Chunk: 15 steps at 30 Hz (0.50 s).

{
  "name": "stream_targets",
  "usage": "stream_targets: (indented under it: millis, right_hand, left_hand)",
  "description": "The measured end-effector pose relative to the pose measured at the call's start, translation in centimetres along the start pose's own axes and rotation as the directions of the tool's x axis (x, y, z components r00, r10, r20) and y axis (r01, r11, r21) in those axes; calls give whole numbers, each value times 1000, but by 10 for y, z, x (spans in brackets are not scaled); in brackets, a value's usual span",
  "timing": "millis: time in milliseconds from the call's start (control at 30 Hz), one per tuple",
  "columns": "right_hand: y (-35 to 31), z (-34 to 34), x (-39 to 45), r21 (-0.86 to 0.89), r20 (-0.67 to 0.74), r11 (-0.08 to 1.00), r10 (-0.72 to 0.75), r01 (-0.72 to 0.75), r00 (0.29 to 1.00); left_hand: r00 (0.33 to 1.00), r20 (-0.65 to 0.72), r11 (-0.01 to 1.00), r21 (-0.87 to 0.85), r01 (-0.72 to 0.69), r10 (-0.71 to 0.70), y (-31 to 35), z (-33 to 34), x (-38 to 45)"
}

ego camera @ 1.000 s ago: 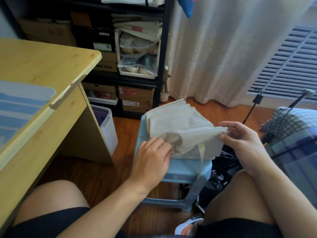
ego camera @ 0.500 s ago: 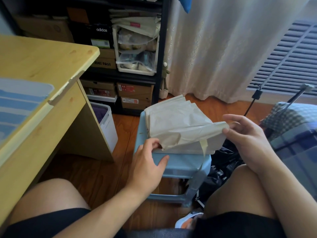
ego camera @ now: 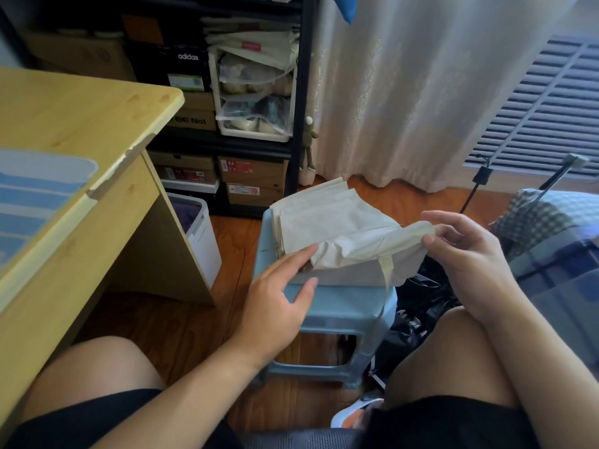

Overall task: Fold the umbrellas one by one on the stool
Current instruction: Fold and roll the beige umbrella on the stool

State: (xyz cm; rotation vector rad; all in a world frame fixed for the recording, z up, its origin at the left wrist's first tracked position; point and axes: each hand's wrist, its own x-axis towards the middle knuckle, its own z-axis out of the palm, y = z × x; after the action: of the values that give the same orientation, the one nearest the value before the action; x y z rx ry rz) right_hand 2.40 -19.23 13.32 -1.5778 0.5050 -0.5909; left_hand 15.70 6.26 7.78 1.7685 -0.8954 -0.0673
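- The beige umbrella (ego camera: 337, 231) lies flat on the seat of the blue stool (ego camera: 343, 306), panels stacked in pleats that fan toward the stool's back-left corner.
- Right hand (ego camera: 466, 254) pinches the tip of the top panel out past the stool's right edge, thumb and fingertips on the fabric, other fingers splayed.
- Left hand (ego camera: 278, 299) is relaxed and grips nothing. Its fingers are straight, with the tips touching the loose fold at the stool's front-left edge.
- So the panel's long axis runs left to right across the stool, stretched between both hands.
- The strap (ego camera: 385, 270) dangles over the stool's front-right corner, closer to the right hand.
- My guess: the next fold swings that pinched tip back over the stack, toward the left hand.
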Motion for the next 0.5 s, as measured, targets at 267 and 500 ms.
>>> stream_targets:
  millis: [267, 500]
  right_hand:
    - [1, 4, -1, -43, 10, 999, 2, -2, 1000]
    - [6, -6, 2, 51, -8, 997, -49, 49, 999]
  left_hand:
    - [937, -75, 906, -292, 306, -340, 5, -10, 22]
    - [995, -87, 995, -92, 32, -40, 7, -13, 9]
